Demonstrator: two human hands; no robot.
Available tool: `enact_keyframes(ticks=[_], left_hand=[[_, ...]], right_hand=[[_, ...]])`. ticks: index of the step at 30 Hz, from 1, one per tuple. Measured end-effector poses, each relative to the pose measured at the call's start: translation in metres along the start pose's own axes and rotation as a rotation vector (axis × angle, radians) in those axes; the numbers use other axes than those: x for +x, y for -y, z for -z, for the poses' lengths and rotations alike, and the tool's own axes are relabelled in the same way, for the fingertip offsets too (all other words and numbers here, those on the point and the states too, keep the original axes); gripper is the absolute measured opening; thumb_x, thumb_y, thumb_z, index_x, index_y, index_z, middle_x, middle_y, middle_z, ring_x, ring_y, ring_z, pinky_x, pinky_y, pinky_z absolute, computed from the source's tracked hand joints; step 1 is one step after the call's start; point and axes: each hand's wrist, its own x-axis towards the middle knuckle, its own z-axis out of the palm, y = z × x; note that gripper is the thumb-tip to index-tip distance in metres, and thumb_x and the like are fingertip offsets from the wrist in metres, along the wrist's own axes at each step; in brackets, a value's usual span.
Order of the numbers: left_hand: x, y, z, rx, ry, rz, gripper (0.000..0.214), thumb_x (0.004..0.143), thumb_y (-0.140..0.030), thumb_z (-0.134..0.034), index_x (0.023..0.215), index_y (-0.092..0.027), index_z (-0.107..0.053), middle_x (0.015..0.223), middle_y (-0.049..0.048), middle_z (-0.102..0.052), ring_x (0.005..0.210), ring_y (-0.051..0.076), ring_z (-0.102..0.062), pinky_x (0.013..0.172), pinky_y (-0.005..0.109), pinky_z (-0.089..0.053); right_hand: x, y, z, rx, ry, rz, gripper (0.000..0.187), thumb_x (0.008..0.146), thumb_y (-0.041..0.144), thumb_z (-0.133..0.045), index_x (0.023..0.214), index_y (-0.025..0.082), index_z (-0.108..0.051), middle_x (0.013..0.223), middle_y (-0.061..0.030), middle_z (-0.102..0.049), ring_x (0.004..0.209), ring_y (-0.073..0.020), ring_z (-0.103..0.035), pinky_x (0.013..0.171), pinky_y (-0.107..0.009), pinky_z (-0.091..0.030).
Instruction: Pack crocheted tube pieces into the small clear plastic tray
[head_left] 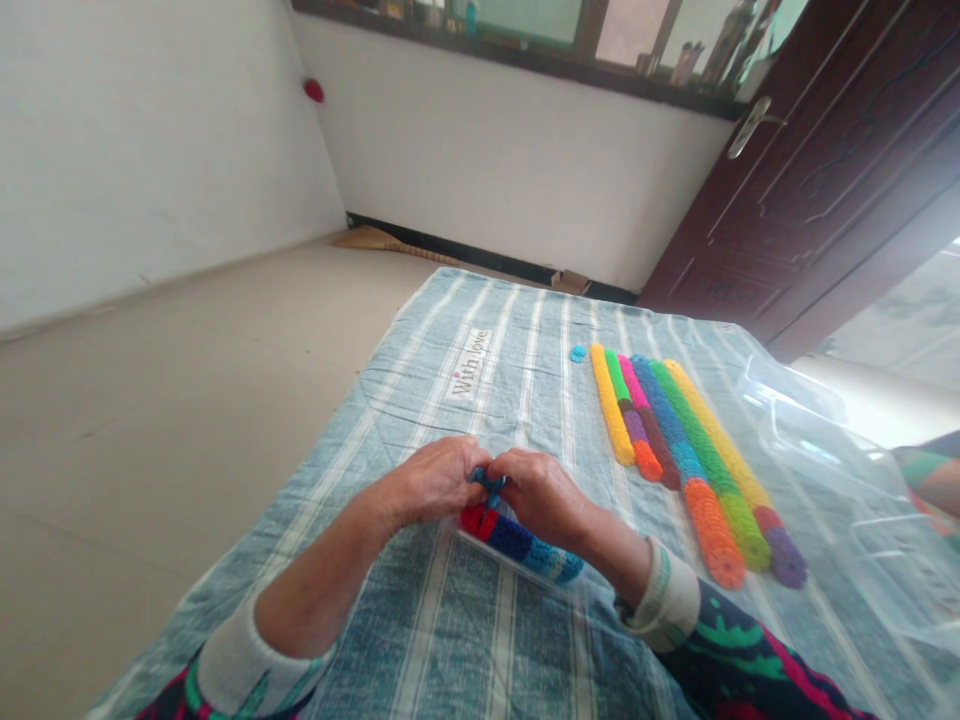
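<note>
Blue discs (488,486) pinched, seemingly, by left hand (433,480) and right hand (541,497); coloured disc rows (671,450) beside.

Seen at the lower edge of the view: a bare left hand (435,482) and a bare right hand (541,497), uncovered from the fingertips to well past the wrists. Worn above them: a long-sleeved garment of dark printed fabric. Dark left sleeve (169,702), marked with magenta and green. Dark right sleeve (750,655), printed with bright green bands, a diagonal magenta stripe and a red patch near the lower edge. Finished at each end with a wide, pale, ribbed knit cuff: left cuff (255,655) and right cuff (664,598), both banded with green.
</note>
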Motion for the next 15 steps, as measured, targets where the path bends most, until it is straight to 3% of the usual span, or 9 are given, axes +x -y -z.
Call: enact_keyframes(ticks=[6,15], left_hand=[[-0.0013,0.0023,0.0023,-0.044,0.022,-0.034,0.009,0.077,-0.024,-0.058,0.072,-0.019,-0.065,0.073,0.0002,-0.059,0.073,0.017,-0.059,0.067,0.026,-0.040],[-0.0013,0.0043,0.0029,-0.021,-0.016,-0.055,0.017,0.075,-0.026,-0.062,0.088,-0.021,-0.070,0.082,0.0013,-0.064,0.080,0.019,-0.061,0.072,0.027,-0.043]], right_hand=[[0.0005,0.0002,0.0005,0.044,-0.022,-0.029,0.021,0.078,0.002,-0.053,0.087,0.019,-0.062,0.081,-0.0019,-0.067,0.077,-0.0159,-0.063,0.069,-0.026,-0.046],[0.0040,0.0046,0.0039,0.089,-0.051,-0.099,0.020,0.077,0.003,-0.056,0.088,0.019,-0.063,0.081,-0.0005,-0.069,0.075,-0.0148,-0.063,0.067,-0.025,-0.043]])
